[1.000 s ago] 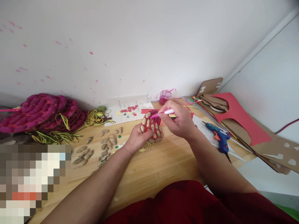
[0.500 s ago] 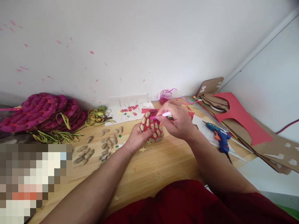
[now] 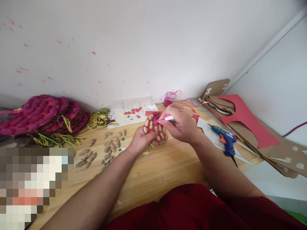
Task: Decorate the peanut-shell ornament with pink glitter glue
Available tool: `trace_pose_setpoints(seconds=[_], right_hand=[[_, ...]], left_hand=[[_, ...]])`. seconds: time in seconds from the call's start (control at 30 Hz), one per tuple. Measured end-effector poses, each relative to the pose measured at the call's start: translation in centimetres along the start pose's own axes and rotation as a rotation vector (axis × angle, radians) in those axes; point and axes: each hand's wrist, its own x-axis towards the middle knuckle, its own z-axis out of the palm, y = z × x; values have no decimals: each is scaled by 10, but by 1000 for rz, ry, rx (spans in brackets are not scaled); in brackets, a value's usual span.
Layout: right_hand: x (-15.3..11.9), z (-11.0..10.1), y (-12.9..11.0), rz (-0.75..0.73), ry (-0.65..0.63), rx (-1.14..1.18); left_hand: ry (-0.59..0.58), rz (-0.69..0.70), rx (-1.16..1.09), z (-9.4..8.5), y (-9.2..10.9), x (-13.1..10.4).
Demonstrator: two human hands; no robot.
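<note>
My left hand (image 3: pixel 143 138) grips the lower left edge of a red disc (image 3: pixel 152 130) covered with peanuts in their shells, thumb on top. Some peanuts near the disc's upper part are magenta with paint; the others are bare tan. Between the thumb and fingers of my right hand (image 3: pixel 178 123) is a paintbrush (image 3: pixel 169 118) with a white handle. Its magenta tip touches the painted peanuts, partly hidden by my fingers. A clear cup of magenta paint (image 3: pixel 169 99) stands behind my right hand, against the wall.
Loose peanuts (image 3: pixel 111 145) lie left of my left hand. Stacked magenta peanut discs (image 3: pixel 45 111) and green yarn (image 3: pixel 99 118) are farther left. Small paper stars (image 3: pixel 134 111) rest on a white sheet. To the right are a blue glue gun (image 3: pixel 224 139), cut red paper (image 3: pixel 242 116) and cardboard pieces (image 3: pixel 271 159).
The brush tip has shifted slightly left across the peanuts, with my right hand following. My left hand keeps its hold on the disc.
</note>
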Motion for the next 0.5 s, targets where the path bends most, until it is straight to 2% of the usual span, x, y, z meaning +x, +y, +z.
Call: trace_pose_setpoints(seconds=[0.2, 0.37, 0.5], right_hand=[[-1, 1, 0, -11, 27, -15], [-1, 1, 0, 3, -19, 23], [-1, 0, 0, -12, 25, 23]], left_hand=[[40, -2, -9, -1, -2, 0], [11, -17, -39, -1, -4, 0], [4, -35, -77, -2, -6, 1]])
